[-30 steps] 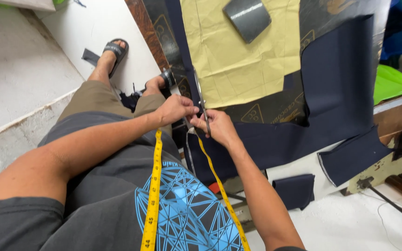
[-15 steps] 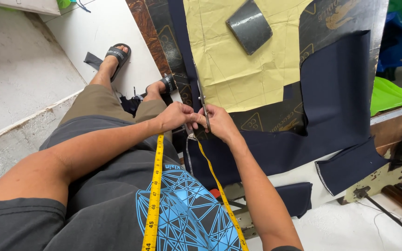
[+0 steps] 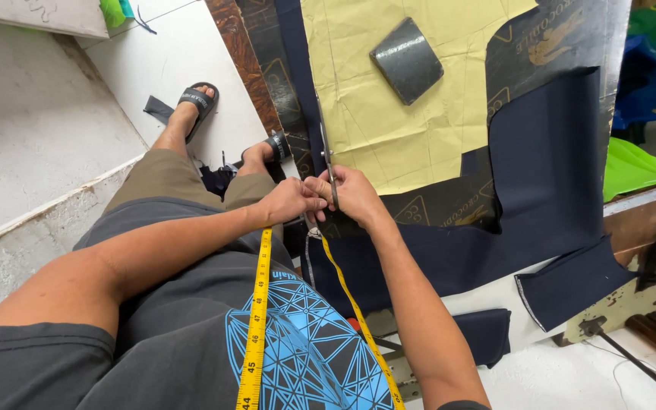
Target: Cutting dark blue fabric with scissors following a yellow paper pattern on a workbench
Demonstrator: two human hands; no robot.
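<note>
With both the left hand and right hand pinched around the long steel scissors at mid-frame, the pale yellow paper pattern could slide on the navy blue cloth and spoil the cut edge.

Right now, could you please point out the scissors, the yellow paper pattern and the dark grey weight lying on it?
scissors (image 3: 326,156), head view, on the blades above the hands.
yellow paper pattern (image 3: 389,129), head view, on its bare middle.
dark grey weight (image 3: 406,60), head view, on its flat top.

White tiled floor, raised step

Tailoring workshop: paper pattern, navy cloth
</note>
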